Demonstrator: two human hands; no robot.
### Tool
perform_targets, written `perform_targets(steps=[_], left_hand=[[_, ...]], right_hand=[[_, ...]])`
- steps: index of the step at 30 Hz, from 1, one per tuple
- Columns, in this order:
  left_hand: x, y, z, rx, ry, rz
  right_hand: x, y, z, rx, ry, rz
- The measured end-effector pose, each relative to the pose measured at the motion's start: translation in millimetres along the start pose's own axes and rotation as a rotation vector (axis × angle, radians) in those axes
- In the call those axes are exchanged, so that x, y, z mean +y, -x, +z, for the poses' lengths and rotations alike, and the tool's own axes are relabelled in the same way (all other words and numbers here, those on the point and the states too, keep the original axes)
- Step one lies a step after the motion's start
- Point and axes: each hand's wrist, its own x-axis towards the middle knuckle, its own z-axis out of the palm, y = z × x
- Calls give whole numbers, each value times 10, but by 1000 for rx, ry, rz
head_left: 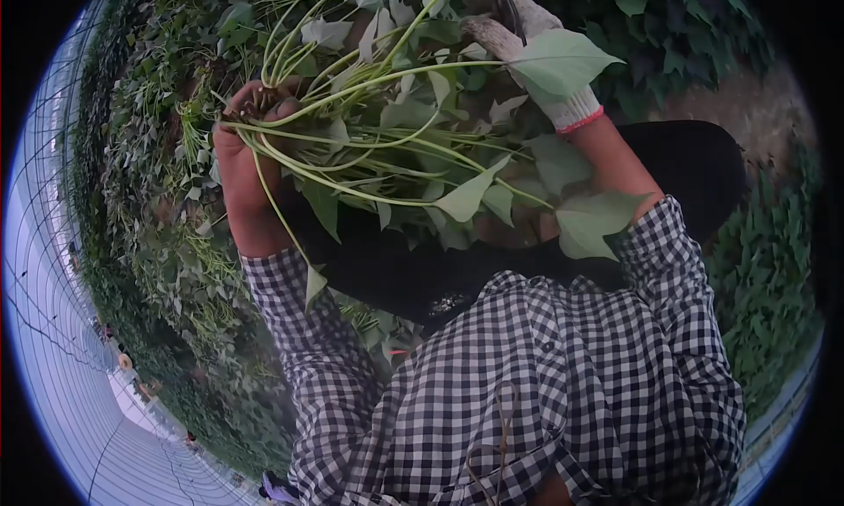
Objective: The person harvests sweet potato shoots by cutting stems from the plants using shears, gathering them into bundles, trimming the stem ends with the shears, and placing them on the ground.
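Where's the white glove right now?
The glove is on the right hand, near the top of the head view, right of centre, partly behind a broad pale leaf.

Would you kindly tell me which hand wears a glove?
The right hand wears the whitish, red-cuffed glove; the left hand, gripping the stems, is bare.

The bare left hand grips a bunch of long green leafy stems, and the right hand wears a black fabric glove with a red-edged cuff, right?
Not quite: in the head view, the red-edged fabric glove on the right hand is off-white, not black. The rest is right.
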Motion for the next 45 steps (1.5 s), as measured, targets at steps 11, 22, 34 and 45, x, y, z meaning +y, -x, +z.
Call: perform_targets(steps=[11, 22, 34, 45], left_hand=[[521, 933, 419, 207, -76, -135], [1496, 2393, 1755, 210, -196, -364], [887, 1999, 1194, 149, -200, -504], [-120, 852, 270, 49, -148, -398]], right_hand=[[1053, 328, 152, -401, 498, 288], [88, 2386, -152, -574, 396, 215], [148, 2008, 201, -480, 308, 349], [-149, 844, 654, -692, -189, -96]])
